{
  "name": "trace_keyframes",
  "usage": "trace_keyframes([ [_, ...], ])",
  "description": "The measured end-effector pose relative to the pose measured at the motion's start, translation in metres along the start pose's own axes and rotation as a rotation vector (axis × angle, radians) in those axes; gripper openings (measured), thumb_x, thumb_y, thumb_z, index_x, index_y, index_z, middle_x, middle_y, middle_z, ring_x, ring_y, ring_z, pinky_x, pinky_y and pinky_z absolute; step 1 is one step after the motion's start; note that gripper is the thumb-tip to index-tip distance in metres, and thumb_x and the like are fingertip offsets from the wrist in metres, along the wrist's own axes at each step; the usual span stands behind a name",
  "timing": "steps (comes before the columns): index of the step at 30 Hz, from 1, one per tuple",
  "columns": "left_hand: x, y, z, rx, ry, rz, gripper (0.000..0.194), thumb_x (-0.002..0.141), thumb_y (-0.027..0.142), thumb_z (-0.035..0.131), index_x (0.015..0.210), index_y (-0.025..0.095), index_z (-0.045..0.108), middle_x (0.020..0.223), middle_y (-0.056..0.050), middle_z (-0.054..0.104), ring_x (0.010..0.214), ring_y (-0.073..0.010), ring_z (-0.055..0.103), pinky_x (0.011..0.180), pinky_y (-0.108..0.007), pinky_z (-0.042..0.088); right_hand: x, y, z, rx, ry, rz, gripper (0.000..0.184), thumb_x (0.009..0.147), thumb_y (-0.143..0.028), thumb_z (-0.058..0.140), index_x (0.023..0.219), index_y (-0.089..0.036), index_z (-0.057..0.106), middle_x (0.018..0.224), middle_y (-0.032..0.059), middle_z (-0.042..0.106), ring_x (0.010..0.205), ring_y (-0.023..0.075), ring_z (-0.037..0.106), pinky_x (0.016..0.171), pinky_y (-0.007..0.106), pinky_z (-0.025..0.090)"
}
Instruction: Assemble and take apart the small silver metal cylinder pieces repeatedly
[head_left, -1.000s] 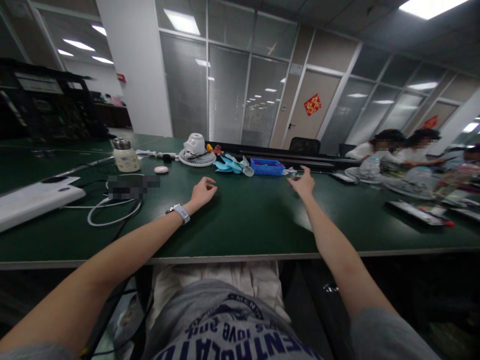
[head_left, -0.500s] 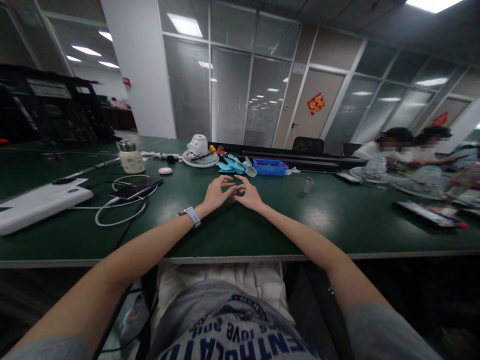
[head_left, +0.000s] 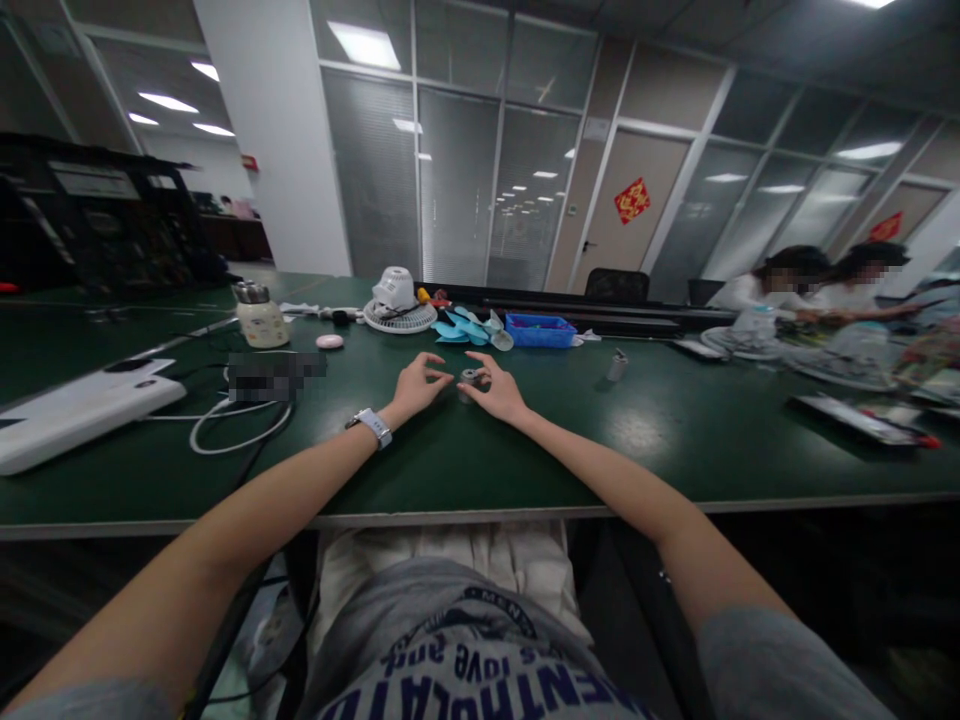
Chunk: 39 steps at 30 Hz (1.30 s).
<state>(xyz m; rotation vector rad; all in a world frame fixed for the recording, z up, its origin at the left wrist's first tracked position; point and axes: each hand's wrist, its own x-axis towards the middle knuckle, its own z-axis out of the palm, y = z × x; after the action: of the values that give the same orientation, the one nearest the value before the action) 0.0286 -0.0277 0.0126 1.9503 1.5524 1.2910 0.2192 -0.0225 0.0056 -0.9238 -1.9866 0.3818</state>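
Observation:
A small grey cylindrical part with a ring-like top is at my right hand. The thumb crosses its near side and the other fingers bend behind it, with the index finger raised. Whether its base touches the table is too small to tell. To its left, my left hand is apart from it, holding nothing, with thumb and fingers separated. A light-strapped watch is on the left wrist. A small silvery part stands on the green table, right of my hands.
Beyond my hands are light-blue fan blades, a white fan piece and a blue basket. At left are a bottle, a pink oval object, a white cable and a white device. Two people sit at far right.
My left hand has drawn back to the left, away from the grey part, and its fingers have parted. The right hand has stayed nearly in place, and the part shows more clearly.

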Motion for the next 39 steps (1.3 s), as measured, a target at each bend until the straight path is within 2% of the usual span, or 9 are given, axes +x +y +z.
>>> trace_keyframes([
  [3, 0.002, -0.013, 0.002, 0.026, -0.122, -0.108, 0.037, 0.072, 0.030, 0.073, 0.105, 0.023, 0.058, 0.087, -0.003, 0.076, 0.095, -0.0218, 0.070, 0.090, -0.035, 0.049, 0.004, 0.012, -0.022, -0.062, 0.073, 0.018, 0.065, 0.079, -0.037, 0.069, 0.138, -0.028, 0.044, 0.099, 0.0036, 0.069, 0.086, 0.0196, 0.067, 0.081, 0.034, 0.052],
  [6, 0.003, -0.015, 0.004, -0.010, -0.141, -0.102, 0.037, 0.072, 0.029, 0.073, 0.106, 0.022, 0.059, 0.089, -0.003, 0.077, 0.094, -0.0205, 0.070, 0.090, -0.033, 0.049, 0.008, 0.031, -0.070, -0.274, 0.259, 0.117, 0.062, 0.083, -0.036, 0.063, 0.140, -0.024, 0.042, 0.104, 0.0076, 0.069, 0.091, 0.0227, 0.066, 0.086, 0.037, 0.049],
  [13, 0.003, -0.015, 0.004, -0.010, -0.155, -0.077, 0.039, 0.072, 0.029, 0.073, 0.108, 0.022, 0.060, 0.090, -0.004, 0.077, 0.095, -0.0205, 0.070, 0.092, -0.033, 0.048, -0.020, 0.085, -0.194, -0.806, 0.590, 0.735, 0.059, 0.086, -0.029, 0.057, 0.140, -0.019, 0.037, 0.116, 0.0176, 0.064, 0.107, 0.0308, 0.061, 0.092, 0.046, 0.040],
  [19, 0.001, -0.012, 0.002, -0.004, -0.154, -0.095, 0.039, 0.071, 0.031, 0.074, 0.107, 0.022, 0.061, 0.090, -0.004, 0.077, 0.096, -0.0211, 0.070, 0.091, -0.033, 0.048, -0.049, 0.116, -0.211, -0.759, 0.566, 0.982, 0.054, 0.086, -0.029, 0.058, 0.136, -0.016, 0.044, 0.114, 0.0231, 0.063, 0.106, 0.0322, 0.060, 0.090, 0.044, 0.040],
  [23, 0.003, -0.008, 0.001, 0.017, -0.094, -0.151, 0.035, 0.083, 0.048, 0.059, 0.105, 0.021, 0.061, 0.095, -0.007, 0.076, 0.096, -0.0227, 0.069, 0.084, -0.032, 0.048, -0.047, 0.114, -0.207, -0.854, 0.629, 0.902, 0.070, 0.080, -0.037, 0.065, 0.140, -0.013, 0.036, 0.124, 0.0240, 0.056, 0.114, 0.0342, 0.054, 0.098, 0.050, 0.033],
  [27, 0.008, -0.008, 0.001, 0.030, 0.050, -0.248, 0.036, 0.093, 0.048, 0.041, 0.101, 0.019, 0.060, 0.095, -0.008, 0.075, 0.094, -0.0224, 0.067, 0.082, -0.032, 0.046, -0.023, 0.080, -0.180, -0.956, 0.665, 0.514, 0.061, 0.086, -0.033, 0.056, 0.141, -0.011, 0.038, 0.136, 0.0225, 0.047, 0.127, 0.0316, 0.042, 0.107, 0.052, 0.021],
  [32, 0.010, -0.012, 0.002, 0.049, 0.130, -0.290, 0.031, 0.092, 0.044, 0.042, 0.099, 0.019, 0.060, 0.096, -0.009, 0.072, 0.089, -0.0226, 0.066, 0.079, -0.031, 0.045, 0.008, 0.020, -0.079, -0.599, 0.125, -0.048, 0.038, 0.092, -0.038, 0.051, 0.125, -0.023, 0.062, 0.121, 0.0116, 0.062, 0.117, 0.0269, 0.052, 0.106, 0.047, 0.029],
  [35, 0.009, -0.013, 0.002, 0.086, 0.155, -0.291, 0.029, 0.091, 0.043, 0.044, 0.098, 0.019, 0.060, 0.101, -0.010, 0.070, 0.092, -0.0236, 0.065, 0.079, -0.031, 0.045, 0.014, 0.002, -0.019, -0.452, -0.138, -0.098, 0.043, 0.087, -0.050, 0.059, 0.123, -0.027, 0.065, 0.123, 0.0103, 0.062, 0.115, 0.0276, 0.055, 0.101, 0.046, 0.036],
  [39, 0.009, -0.013, 0.002, 0.110, 0.158, -0.306, 0.026, 0.090, 0.040, 0.045, 0.098, 0.020, 0.059, 0.102, -0.010, 0.069, 0.095, -0.0244, 0.064, 0.081, -0.032, 0.044, 0.016, 0.001, 0.020, -0.463, -0.214, -0.024, 0.039, 0.085, -0.054, 0.061, 0.114, -0.031, 0.071, 0.124, 0.0083, 0.062, 0.115, 0.0282, 0.055, 0.098, 0.045, 0.040],
])
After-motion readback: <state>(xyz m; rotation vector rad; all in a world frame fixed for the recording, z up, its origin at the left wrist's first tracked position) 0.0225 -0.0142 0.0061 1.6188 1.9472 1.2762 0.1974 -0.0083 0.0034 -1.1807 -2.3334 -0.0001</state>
